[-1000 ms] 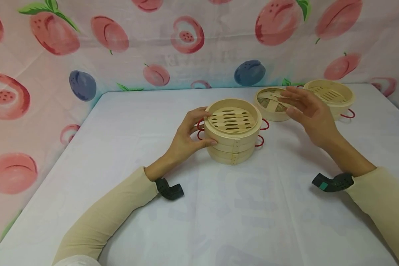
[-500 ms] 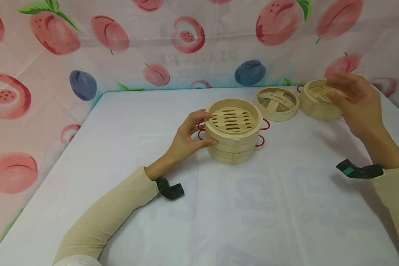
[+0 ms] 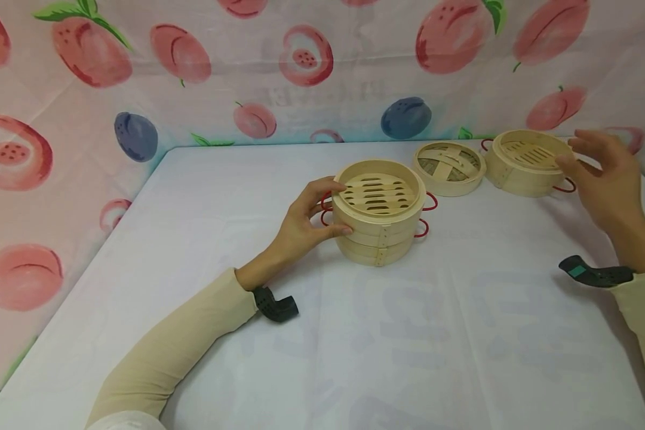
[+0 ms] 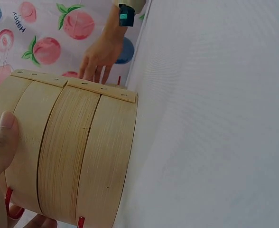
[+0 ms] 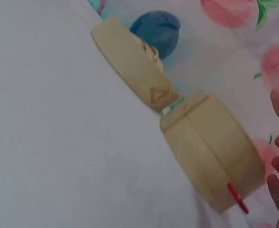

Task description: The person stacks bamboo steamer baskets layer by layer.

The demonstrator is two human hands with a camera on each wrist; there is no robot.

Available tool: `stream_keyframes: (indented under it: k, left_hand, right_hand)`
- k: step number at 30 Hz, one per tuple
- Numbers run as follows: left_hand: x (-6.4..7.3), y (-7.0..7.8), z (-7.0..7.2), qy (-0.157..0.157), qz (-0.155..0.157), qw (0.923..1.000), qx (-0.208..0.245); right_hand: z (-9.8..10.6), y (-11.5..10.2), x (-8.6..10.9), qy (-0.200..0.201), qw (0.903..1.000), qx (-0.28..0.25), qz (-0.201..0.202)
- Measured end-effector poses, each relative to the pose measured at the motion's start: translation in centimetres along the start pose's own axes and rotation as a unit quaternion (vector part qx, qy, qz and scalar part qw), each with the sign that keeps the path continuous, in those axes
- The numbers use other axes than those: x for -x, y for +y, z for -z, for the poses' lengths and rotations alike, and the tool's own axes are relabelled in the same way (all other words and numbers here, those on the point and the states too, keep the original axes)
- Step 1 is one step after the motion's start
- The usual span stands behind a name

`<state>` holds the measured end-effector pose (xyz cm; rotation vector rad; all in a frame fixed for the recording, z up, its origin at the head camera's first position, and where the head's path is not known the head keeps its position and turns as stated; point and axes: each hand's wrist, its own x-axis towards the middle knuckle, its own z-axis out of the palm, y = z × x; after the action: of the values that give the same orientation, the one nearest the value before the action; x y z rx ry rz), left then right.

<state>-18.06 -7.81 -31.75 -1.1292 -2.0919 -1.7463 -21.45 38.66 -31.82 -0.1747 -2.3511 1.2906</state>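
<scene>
Two bamboo steamer baskets (image 3: 365, 239) with red side handles stand stacked mid-table, the slatted floor of the upper one showing. My left hand (image 3: 304, 216) grips the stack's left side, thumb at the front and fingers round the rim and back. In the left wrist view the thumb presses the pale wall of the stacked baskets (image 4: 82, 142). Another bamboo steamer basket (image 3: 521, 181) stands at the back right. My right hand (image 3: 610, 179) is raised at its right side, fingers parted and loosely bent. The right wrist view shows a gap between those fingertips and the basket (image 5: 215, 147).
A round woven bamboo steamer lid (image 3: 448, 190) lies left of the back basket, right behind the stack. The white table (image 3: 387, 346) meets a fruit-print cloth (image 3: 355, 54) at its back edge. A dark wrist camera (image 3: 596, 276) juts from the right sleeve.
My right hand has moved right from over the lid, past the back basket, and then lowered beside its right rim. The left hand and the stack stay put.
</scene>
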Motion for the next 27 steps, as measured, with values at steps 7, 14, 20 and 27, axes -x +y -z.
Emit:
stream_keyframes:
  k: [7, 14, 20, 27]
  left_hand:
    - [0.0, 0.0, 0.0, 0.001, 0.002, 1.0, -0.001]
    - [0.0, -0.2, 0.0, 0.001, 0.005, 1.0, 0.003]
    - [0.0, -2.4, 0.1, 0.002, 0.002, 1.0, 0.004]
    - [0.2, -3.2, 0.2, 0.001, -0.004, 1.0, 0.006]
  right_hand:
    - [0.2, 2.3, 0.0, -0.035, 0.9938, 0.062, -0.085]
    - [0.0, 3.3, 0.2, -0.077, 0.9885, 0.114, -0.064]
    - [0.0, 3.6, 0.1, -0.09, 0.9863, 0.123, -0.063]
    - [0.0, 3.6, 0.1, -0.088, 0.9863, 0.119, -0.073]
